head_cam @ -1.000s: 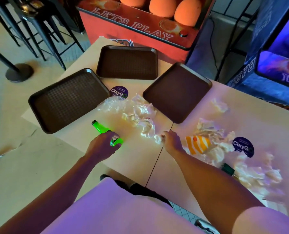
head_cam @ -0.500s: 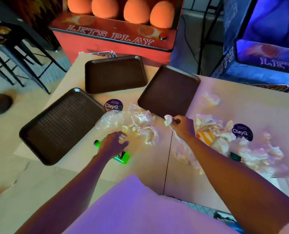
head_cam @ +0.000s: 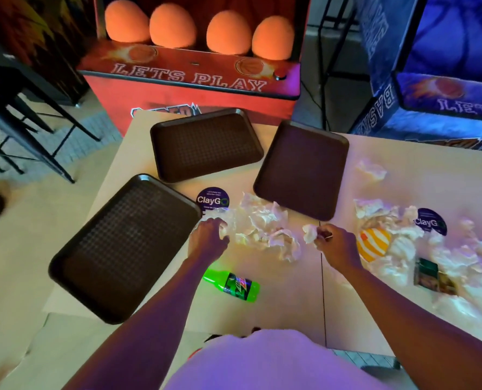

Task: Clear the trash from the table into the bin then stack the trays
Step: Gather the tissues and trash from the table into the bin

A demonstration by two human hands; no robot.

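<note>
Trash collection is in hand; no tray is stacked yet. The green bottle [head_cam: 231,285] lies on the surface nearer the person than either grip. The right hand [head_cam: 336,247] pinches a crumpled napkin [head_cam: 310,233]. The left hand [head_cam: 207,240] closes on clear plastic wrap [head_cam: 223,219]. Beyond both grips lie loose napkins [head_cam: 265,223] and three trays [head_cam: 206,144]. No bin is visible; next, I judge, gather more and find it.

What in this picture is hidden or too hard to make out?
- Bin: nowhere in the head view.
- Left hand: its fingers are buried in crumpled paper, so the grip is unclear.
- Small print on the ClayGo sticker: too tiny.
- Dark carton: label blurred.
- Table: near edge hidden by the person's shirt.
</note>
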